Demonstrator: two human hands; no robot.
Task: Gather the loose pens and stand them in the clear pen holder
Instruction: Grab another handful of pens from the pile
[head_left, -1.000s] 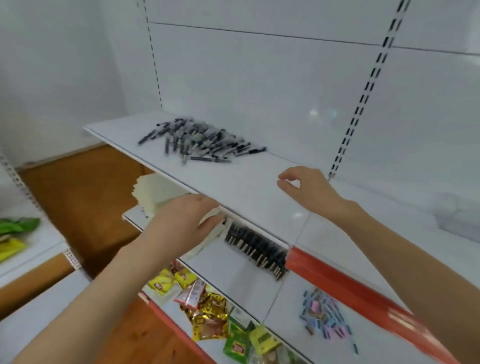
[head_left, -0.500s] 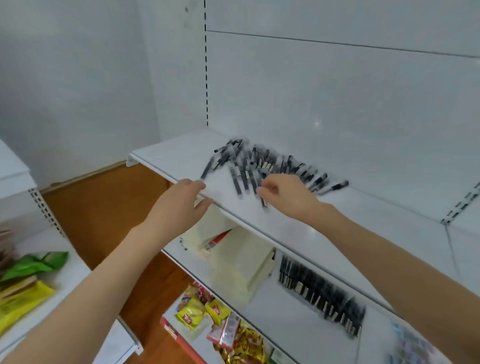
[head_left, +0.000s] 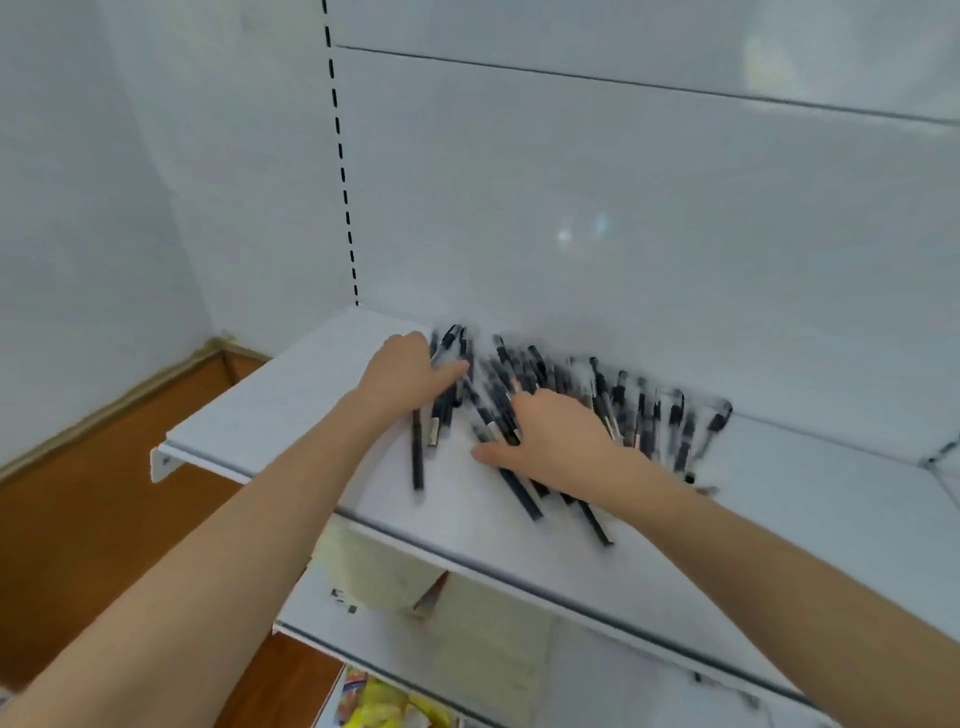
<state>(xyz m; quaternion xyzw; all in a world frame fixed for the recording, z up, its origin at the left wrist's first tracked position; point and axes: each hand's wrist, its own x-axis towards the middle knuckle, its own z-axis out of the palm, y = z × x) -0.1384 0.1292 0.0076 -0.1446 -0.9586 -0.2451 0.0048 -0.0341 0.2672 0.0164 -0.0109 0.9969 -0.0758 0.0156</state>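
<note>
Loose pens (head_left: 566, 395): black, fanned across far side of white shelf (head_left: 270, 415). Your left hand (head_left: 410, 371) at pile's left end, right hand (head_left: 550, 439) flat on middle; fingers spread, gripping nothing. Rake inward into one aligned bundle before lifting. Clear holder not in view.

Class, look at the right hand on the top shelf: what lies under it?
Black pens poke out from under the right hand, flat on the white shelf. How many lie beneath the palm is hidden.
</note>
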